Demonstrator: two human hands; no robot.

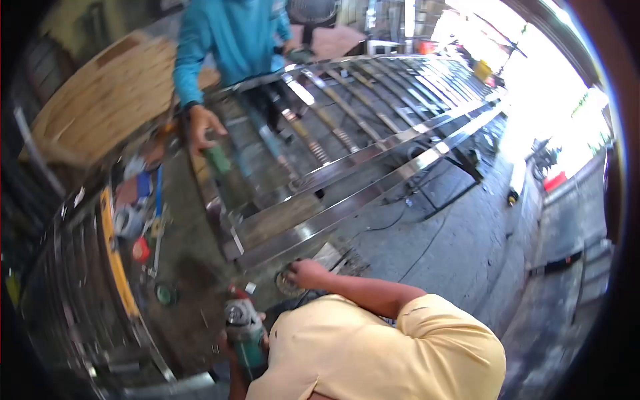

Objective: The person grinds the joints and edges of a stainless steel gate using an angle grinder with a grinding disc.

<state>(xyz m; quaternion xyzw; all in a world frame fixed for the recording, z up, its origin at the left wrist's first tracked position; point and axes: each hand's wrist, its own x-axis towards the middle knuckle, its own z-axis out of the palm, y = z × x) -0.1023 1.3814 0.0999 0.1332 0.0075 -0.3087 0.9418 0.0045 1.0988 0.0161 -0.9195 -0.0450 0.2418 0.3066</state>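
My left hand is wrapped around the green body of an angle grinder, whose grey metal head points away from me. No disc shows on its spindle. In front of my chest, my right hand is closed on the edge of a round, flat disc, low over the floor. The fingers are partly hidden and slightly blurred. Ahead of both hands lies the near corner of a shiny metal frame with many crossbars.
Across the frame, a co-worker in a teal shirt reaches a hand toward a green piece. A yellow level, a red tape-like object and loose tools lie left. A cable crosses the floor.
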